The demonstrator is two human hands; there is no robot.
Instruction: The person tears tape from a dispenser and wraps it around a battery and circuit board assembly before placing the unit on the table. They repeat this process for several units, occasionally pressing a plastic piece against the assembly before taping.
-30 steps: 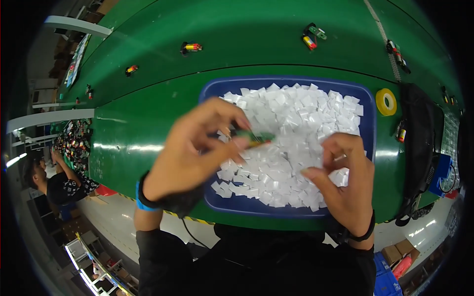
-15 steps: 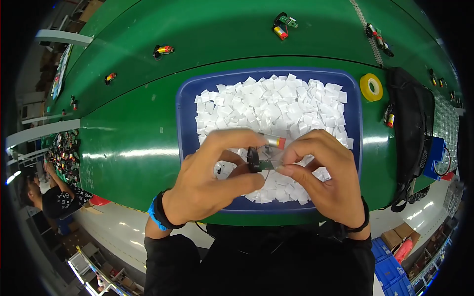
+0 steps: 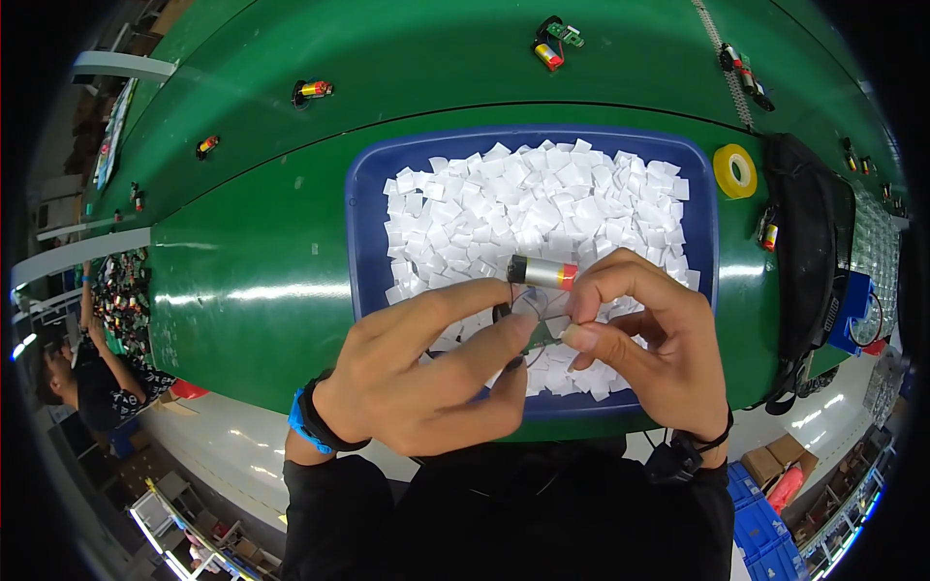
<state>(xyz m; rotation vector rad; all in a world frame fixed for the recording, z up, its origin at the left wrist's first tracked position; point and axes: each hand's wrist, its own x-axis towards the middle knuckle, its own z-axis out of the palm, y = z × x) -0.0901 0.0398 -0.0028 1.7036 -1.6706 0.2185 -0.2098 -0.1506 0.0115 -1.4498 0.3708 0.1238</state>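
Observation:
Above the tray, my left hand (image 3: 426, 373) pinches a small green circuit board (image 3: 544, 336) between thumb and fingers. A black part (image 3: 502, 312) of the assembly shows partly behind those fingers. Thin wires run between the board and a silver cylindrical battery (image 3: 542, 272) with a black end and a red-and-yellow band. My right hand (image 3: 644, 339) is closed, thumb and forefinger pinching at the board's right end; the exact grip point is partly covered by the fingertips. Below both hands lies a blue tray (image 3: 355, 208) filled with small white square pieces (image 3: 523, 198).
Yellow tape roll (image 3: 735, 171), another battery assembly (image 3: 768, 232) and a black bag (image 3: 809, 261) sit right of the tray. Several battery-and-board assemblies (image 3: 548, 55) lie on the green surface beyond. At far left, a person (image 3: 97, 373) reaches toward a heap of assemblies (image 3: 121, 300).
The battery has turned more into view above my fingers. My left thumb has moved onto the board, and my left fingers have shifted. My right hand keeps its pinch.

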